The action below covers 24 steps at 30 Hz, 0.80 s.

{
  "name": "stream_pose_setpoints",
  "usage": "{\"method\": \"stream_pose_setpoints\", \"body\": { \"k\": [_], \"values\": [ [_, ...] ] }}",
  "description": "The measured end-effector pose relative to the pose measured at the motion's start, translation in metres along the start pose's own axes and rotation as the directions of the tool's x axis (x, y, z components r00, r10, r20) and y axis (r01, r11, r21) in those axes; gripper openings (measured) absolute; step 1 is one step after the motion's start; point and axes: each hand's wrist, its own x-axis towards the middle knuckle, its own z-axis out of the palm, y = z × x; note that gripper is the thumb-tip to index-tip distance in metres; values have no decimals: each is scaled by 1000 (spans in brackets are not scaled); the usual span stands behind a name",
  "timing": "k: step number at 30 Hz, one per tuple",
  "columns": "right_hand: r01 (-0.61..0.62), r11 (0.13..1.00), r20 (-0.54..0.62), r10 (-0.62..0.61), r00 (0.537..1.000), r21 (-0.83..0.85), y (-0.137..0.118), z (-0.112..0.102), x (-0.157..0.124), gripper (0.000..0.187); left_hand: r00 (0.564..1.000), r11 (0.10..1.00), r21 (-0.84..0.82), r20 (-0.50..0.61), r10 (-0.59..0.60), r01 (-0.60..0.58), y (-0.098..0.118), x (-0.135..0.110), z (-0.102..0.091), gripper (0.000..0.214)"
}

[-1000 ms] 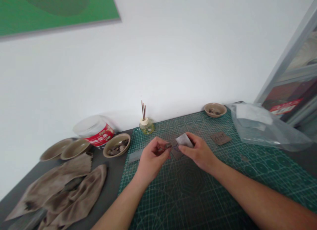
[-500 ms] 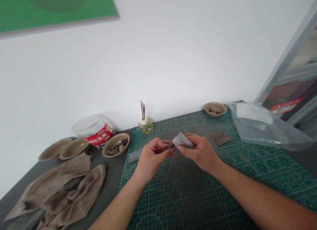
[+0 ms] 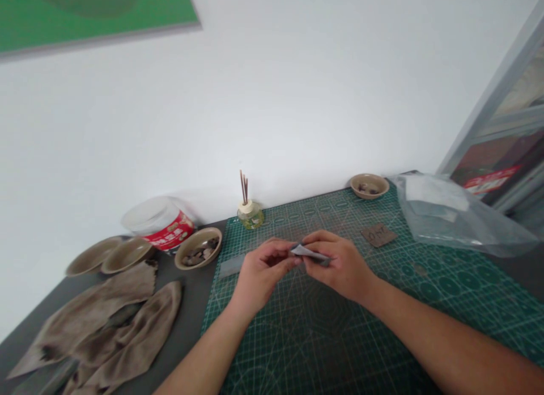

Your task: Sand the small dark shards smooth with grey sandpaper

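Over the cutting mat, my right hand [image 3: 338, 263] pinches a small folded grey piece that looks like sandpaper [image 3: 309, 253], its pale side facing up and its edge toward me. My left hand [image 3: 266, 267] meets it from the other side, thumb and fingertips pressed together at the fold. Whatever sits between the left fingertips is mostly hidden; it seems small and dark. Beneath both hands lies the green gridded cutting mat [image 3: 280, 338]. A flat grey strip [image 3: 232, 266] rests on the mat just left of my left hand.
A brown square with handwritten marks [image 3: 379, 235] lies right of my hands. Around are a bowl of small pieces [image 3: 199, 249], another bowl [image 3: 369, 186], a reed diffuser [image 3: 250, 215], a plastic tub [image 3: 164, 225], a clear bag [image 3: 454, 216] and a crumpled brown cloth [image 3: 127, 349].
The folded grey piece has tipped from showing its broad pale face to nearly edge-on. My hands have drawn closer together, and the small dark piece at the left fingertips is now more covered.
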Motion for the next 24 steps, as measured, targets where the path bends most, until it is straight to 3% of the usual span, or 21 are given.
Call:
{"method": "stream_pose_setpoints", "body": {
  "k": [7,24],
  "values": [
    [-26,1000,27,26,999,6,2,-1,0,18,999,993,116,-1,39,-39,2,0,1,10],
    [-123,984,79,113,990,126,4,-3,0,14,991,966,222,9,132,-130,4,-2,2,10]
  ]
}}
